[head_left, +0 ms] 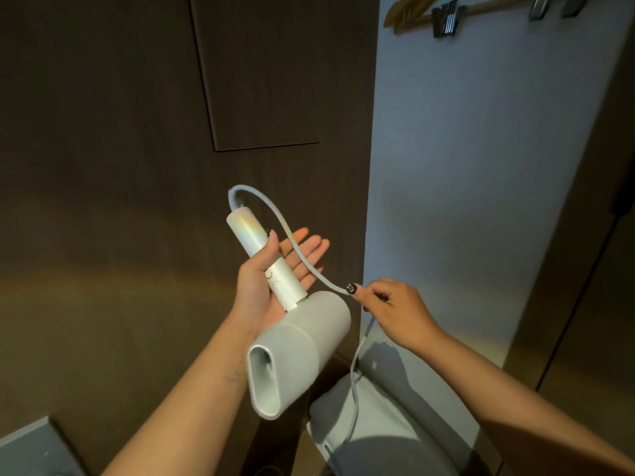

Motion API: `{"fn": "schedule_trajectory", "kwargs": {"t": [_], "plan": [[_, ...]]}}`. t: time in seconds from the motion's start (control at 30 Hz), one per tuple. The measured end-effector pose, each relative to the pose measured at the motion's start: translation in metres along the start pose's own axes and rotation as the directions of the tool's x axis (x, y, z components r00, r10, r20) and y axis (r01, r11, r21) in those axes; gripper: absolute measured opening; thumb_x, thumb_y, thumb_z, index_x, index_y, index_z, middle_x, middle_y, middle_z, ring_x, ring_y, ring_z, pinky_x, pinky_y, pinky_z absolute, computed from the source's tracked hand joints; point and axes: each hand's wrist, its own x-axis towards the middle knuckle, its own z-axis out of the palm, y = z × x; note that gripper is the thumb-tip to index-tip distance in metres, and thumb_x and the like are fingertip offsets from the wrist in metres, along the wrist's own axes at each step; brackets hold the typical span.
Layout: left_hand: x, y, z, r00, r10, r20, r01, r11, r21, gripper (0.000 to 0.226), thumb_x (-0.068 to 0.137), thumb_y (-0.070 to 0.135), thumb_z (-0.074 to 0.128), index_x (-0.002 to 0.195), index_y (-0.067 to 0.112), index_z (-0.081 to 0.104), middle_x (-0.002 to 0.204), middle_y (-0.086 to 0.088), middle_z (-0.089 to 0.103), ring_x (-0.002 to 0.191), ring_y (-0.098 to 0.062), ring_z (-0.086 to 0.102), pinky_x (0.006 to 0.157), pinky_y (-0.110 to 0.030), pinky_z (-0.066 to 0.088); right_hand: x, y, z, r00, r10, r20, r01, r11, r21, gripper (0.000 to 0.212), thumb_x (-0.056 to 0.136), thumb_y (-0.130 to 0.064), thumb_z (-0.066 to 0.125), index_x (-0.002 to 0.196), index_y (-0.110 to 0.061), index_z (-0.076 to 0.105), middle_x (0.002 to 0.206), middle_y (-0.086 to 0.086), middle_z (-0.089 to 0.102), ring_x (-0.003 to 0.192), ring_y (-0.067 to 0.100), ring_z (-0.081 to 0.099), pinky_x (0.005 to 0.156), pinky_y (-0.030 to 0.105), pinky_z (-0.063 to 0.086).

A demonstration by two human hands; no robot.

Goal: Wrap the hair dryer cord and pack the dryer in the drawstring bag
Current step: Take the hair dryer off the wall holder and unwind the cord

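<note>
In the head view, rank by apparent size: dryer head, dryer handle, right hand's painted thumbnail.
Largest to smallest as they look:
1. dryer head, though nearest the camera
2. dryer handle
3. right hand thumbnail

2 bare forearms, no sleeves; right hand (391,304) thumbnail dark-polished; faint small mark on left forearm (192,389).

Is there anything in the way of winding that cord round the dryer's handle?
Nothing visible. The right hand already pinches the cord, which arcs freely over the handle lying in the left hand.
</note>
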Motion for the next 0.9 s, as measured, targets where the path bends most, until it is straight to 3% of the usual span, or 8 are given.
{"fn": "schedule_trajectory", "kwargs": {"t": [0.1,0.23,0.47,0.57,0.63,0.7,0.77,0.9], "plan": [[0.002,-0.003,-0.003,1.0,0.014,-0.013,-0.016,0.981,-0.193,0.032,0.077,0.039,0.065,0.081,0.008,0.07,0.068,-0.003,0.062,0.064,-0.015,0.066,0.094,-0.041,0.051,-0.007,0.006,0.006,0.997,0.079,0.026,-0.08,0.996,0.043,0.063,0.082,-0.066,0.048,0.053,-0.012,0.061,0.053,0.007,0.059,0.05,0.017,0.052,0.06,0.032,0.047],[0.008,0.007,-0.01,0.998,0.057,-0.009,-0.058,0.961,-0.27,0.03,0.078,0.04,0.063,0.067,0.015,0.051,0.057,0.003,0.048,0.048,-0.009,0.05,0.071,-0.029,0.052,-0.014,0.021,0.007,0.963,0.267,0.044,-0.267,0.914,0.305,0.056,0.083,-0.053,0.063,0.056,-0.005,0.049,0.055,0.01,0.039,0.052,0.017,0.038,0.061,0.028,0.037],[0.008,0.014,-0.014,0.995,0.023,-0.1,-0.018,0.999,0.049,0.028,0.076,0.034,0.065,0.068,0.015,0.046,0.052,0.002,0.043,0.039,-0.007,0.042,0.051,-0.022,0.043,0.012,0.008,-0.011,0.884,0.459,0.091,-0.401,0.643,0.652,0.021,0.077,-0.025,0.078,0.077,-0.007,0.067,0.066,0.005,0.045,0.059,0.014,0.04,0.059,0.027,0.037],[0.008,0.01,-0.019,0.991,0.026,-0.128,-0.011,0.993,0.114,0.027,0.074,0.031,0.068,0.076,0.015,0.046,0.057,0.0,0.043,0.04,-0.007,0.041,0.05,-0.022,0.042,0.029,-0.016,-0.02,0.892,0.447,0.069,-0.356,0.6,0.717,0.015,0.074,-0.007,0.077,0.087,-0.009,0.068,0.071,0.003,0.053,0.059,0.01,0.045,0.056,0.026,0.035],[0.009,0.006,-0.024,0.993,0.021,-0.116,-0.001,0.985,0.171,0.027,0.072,0.028,0.07,0.08,0.013,0.049,0.063,-0.002,0.049,0.041,-0.007,0.042,0.048,-0.023,0.043,0.037,-0.034,-0.026,0.914,0.4,0.072,-0.317,0.59,0.742,0.033,0.073,0.004,0.072,0.098,-0.016,0.067,0.077,0.001,0.058,0.058,0.006,0.048,0.055,0.025,0.035],[0.011,-0.002,-0.028,0.995,0.035,-0.099,-0.009,0.969,0.249,0.027,0.071,0.024,0.072,0.084,0.009,0.054,0.069,-0.005,0.056,0.042,-0.007,0.041,0.047,-0.024,0.043,0.042,-0.054,-0.031,0.943,0.324,0.076,-0.264,0.588,0.764,0.047,0.073,0.013,0.066,0.108,-0.017,0.065,0.063,-0.006,0.057,0.049,0.003,0.049,0.05,0.021,0.037],[0.011,-0.01,-0.029,0.995,0.052,-0.08,-0.019,0.93,0.368,0.034,0.07,0.023,0.073,0.092,0.001,0.06,0.07,-0.004,0.062,0.044,-0.009,0.041,0.047,-0.024,0.044,0.046,-0.074,-0.033,0.971,0.232,0.06,-0.195,0.62,0.76,0.052,0.071,0.02,0.062,0.109,-0.015,0.065,0.054,-0.005,0.051,0.044,0.006,0.048,0.047,0.021,0.04],[0.013,-0.018,-0.029,0.999,0.006,-0.045,0.015,0.89,0.456,0.044,0.063,0.013,0.08,0.101,-0.001,0.064,0.093,-0.017,0.066,0.059,-0.013,0.06,0.054,-0.027,0.051,0.048,-0.114,-0.026,0.997,0.078,0.016,-0.07,0.761,0.645,0.054,0.066,0.019,0.068,0.098,-0.024,0.069,0.08,-0.002,0.056,0.064,0.008,0.057,0.057,0.02,0.05]]}}
